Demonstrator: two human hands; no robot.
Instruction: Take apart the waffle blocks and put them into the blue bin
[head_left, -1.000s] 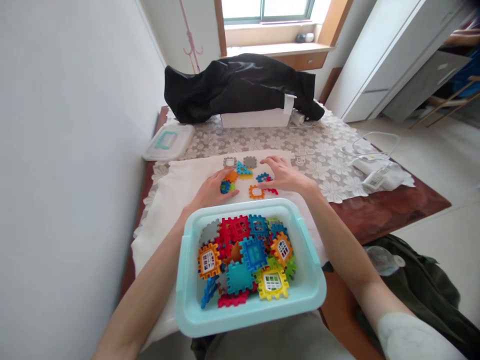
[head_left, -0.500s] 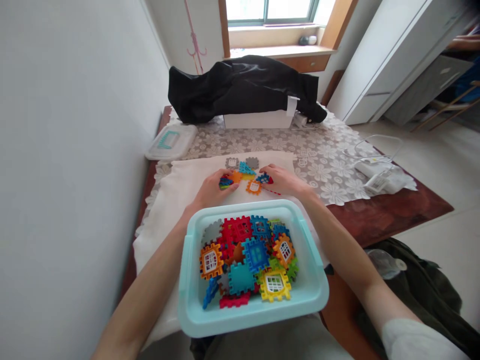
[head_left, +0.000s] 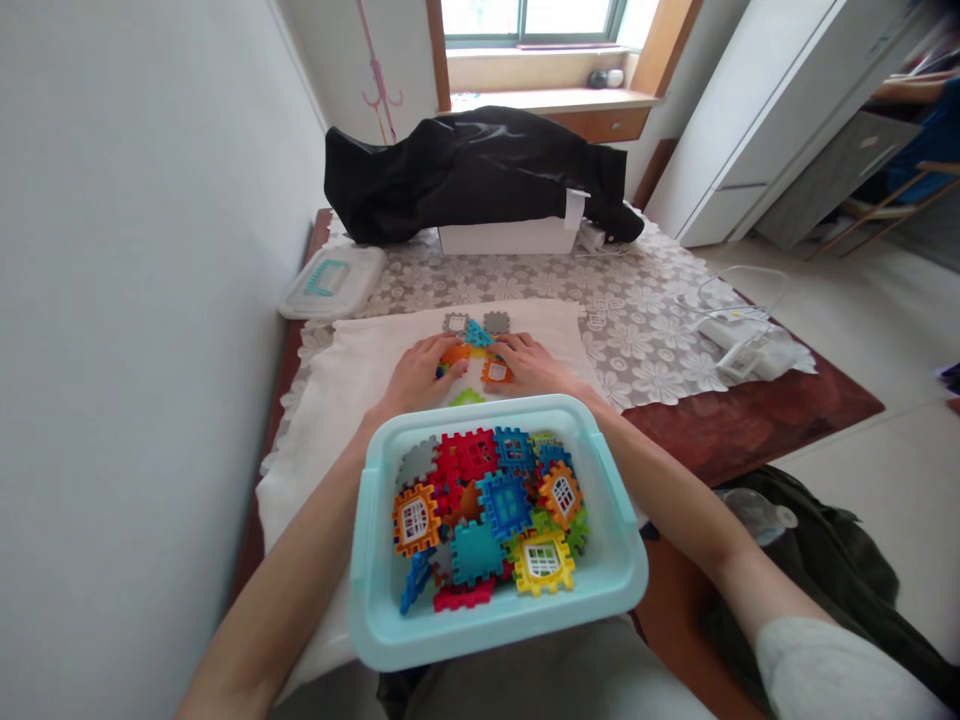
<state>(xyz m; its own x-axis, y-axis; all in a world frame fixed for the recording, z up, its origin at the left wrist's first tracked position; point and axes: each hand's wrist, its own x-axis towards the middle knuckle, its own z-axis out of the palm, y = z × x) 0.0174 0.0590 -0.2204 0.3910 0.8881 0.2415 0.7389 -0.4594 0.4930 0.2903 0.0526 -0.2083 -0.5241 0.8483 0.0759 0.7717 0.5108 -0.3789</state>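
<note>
My left hand [head_left: 421, 378] is curled round interlocking plastic building tiles on the white cloth, with an orange tile [head_left: 455, 355] and bits of blue showing at its fingers. My right hand [head_left: 531, 364] bends its fingers down over more tiles, against an orange window tile [head_left: 496, 371]; what lies under its palm is hidden. Between and beyond the hands are a light-blue triangular tile [head_left: 478, 334], a grey window tile [head_left: 456, 323] and a plain grey tile [head_left: 496, 322]. A green tile [head_left: 467, 397] lies nearer me, partly behind the tub.
A pale turquoise tub [head_left: 622, 570] full of mixed tiles stands close before me. Its lid [head_left: 352, 285] lies at the left by the wall. Black cloth [head_left: 480, 165] covers a white box at the back. A white plastic-wrapped item [head_left: 750, 345] sits at the right.
My right hand has moved left, towards my left hand, covering the blue window tile and red piece that showed there. A green tile now shows behind the tub. The view has shifted slightly.
</note>
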